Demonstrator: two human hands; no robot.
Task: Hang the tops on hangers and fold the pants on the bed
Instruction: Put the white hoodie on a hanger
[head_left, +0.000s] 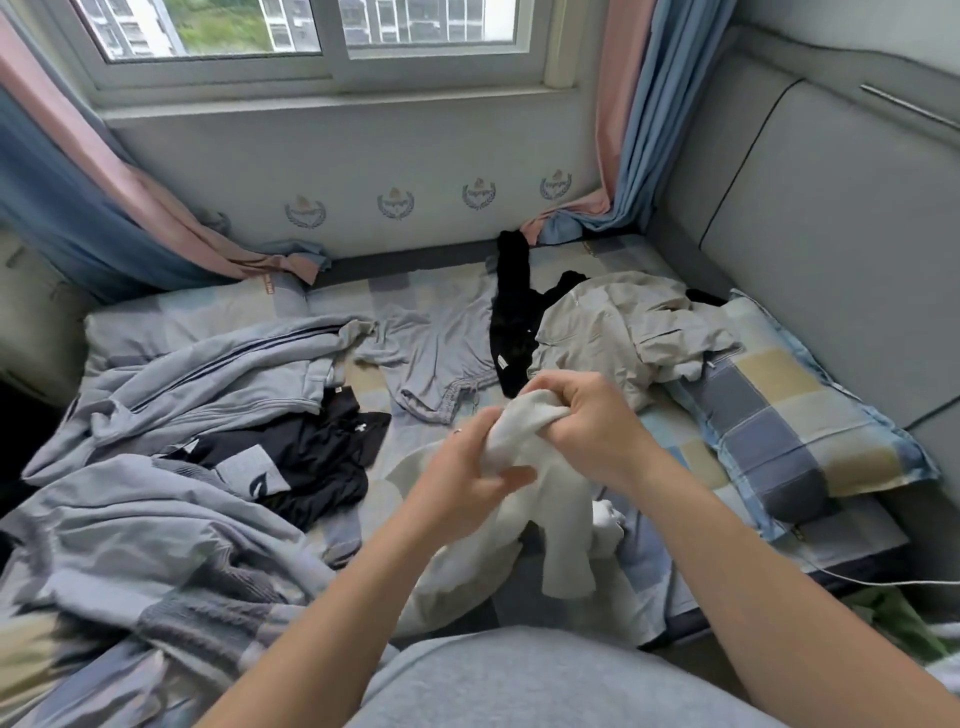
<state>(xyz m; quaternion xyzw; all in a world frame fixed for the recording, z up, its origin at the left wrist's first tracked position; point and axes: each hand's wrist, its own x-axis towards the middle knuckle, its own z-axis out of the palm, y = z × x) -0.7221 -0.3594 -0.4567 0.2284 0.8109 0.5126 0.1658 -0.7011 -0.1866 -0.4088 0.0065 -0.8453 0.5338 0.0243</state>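
A white garment (545, 499) hangs bunched above the bed's middle. My right hand (587, 421) grips its upper end and my left hand (467, 467) holds it just below. Around it on the bed (426, 291) lie a beige garment (623, 332), a black garment (514, 322), grey shorts (436, 348), a grey striped jacket (208, 374) and a black top (311, 457). No hanger is in view.
A checked pillow (779, 421) lies at the right by the padded headboard (831, 234). A crumpled blue-grey blanket (130, 545) fills the near left. Pink and blue curtains (623, 130) hang beside the window (311, 31). A white cable (883, 582) runs at the right edge.
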